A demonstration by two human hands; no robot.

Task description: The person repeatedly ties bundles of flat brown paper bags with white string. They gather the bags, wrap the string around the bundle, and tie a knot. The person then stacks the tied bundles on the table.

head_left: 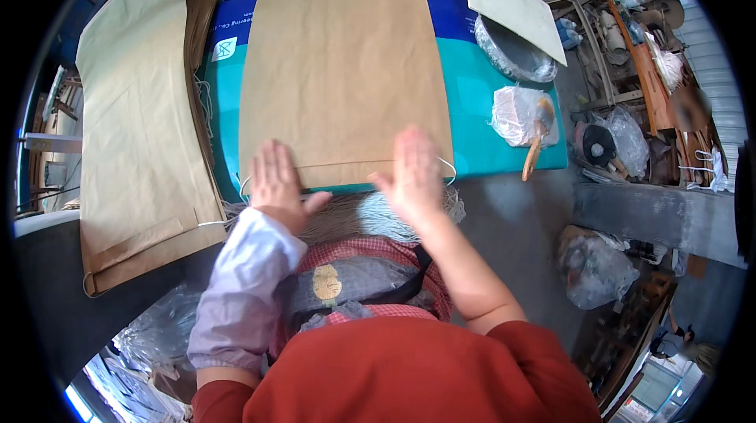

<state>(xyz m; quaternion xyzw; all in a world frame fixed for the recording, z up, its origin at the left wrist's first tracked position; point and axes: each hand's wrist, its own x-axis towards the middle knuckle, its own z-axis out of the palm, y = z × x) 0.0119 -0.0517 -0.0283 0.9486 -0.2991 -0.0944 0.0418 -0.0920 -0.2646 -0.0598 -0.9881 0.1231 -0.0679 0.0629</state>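
Observation:
A large brown paper bag point(346, 68) lies flat on the teal-covered table point(480, 151), its folded bottom edge toward me. My left hand point(276, 183) rests flat near the bag's lower left corner, fingers stretched out and thumb spread. Near the lower right corner, my right hand point(413, 175) presses flat with fingers out, a little blurred by motion. White string pokes out beside both lower corners of the bag. Between my body and the table edge hangs a bundle of pale strings point(354, 217).
At the left stands a thick stack of brown paper bags point(142, 100). On the table's right are a plastic-lined bowl point(516, 53) partly under a pale board point(516, 9), and a brush point(538, 135) on a plastic-wrapped block point(512, 117). Plastic bags point(594, 269) lie on the floor.

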